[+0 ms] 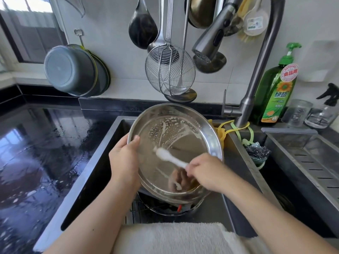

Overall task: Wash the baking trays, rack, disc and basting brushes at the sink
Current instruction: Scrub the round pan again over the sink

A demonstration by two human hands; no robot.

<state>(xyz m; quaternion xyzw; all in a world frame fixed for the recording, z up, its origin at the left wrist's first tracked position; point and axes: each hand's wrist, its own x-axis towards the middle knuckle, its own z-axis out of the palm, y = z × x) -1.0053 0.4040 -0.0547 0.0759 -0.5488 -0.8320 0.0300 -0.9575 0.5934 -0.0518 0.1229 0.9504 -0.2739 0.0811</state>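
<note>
A round steel baking tray [185,125] is tilted up over the sink [102,151], streaked with white suds. My left hand [124,160] grips its left rim, thumb over the edge. My right hand [209,173] pinches the handle of a white brush [168,156] whose head lies against the tray's inner face. Under the tray, in the sink, lie a wire rack [135,209] and another round pan [183,209], mostly hidden, with a small red piece showing.
The pull-down faucet head [212,39] hangs above the tray. Ladles and a wire skimmer [170,70] hang on the wall, basins at left. A green dish soap bottle [277,92], jar and spray bottle stand right. A steel scourer [256,151] sits by a second basin. A white towel [170,237] drapes the front edge.
</note>
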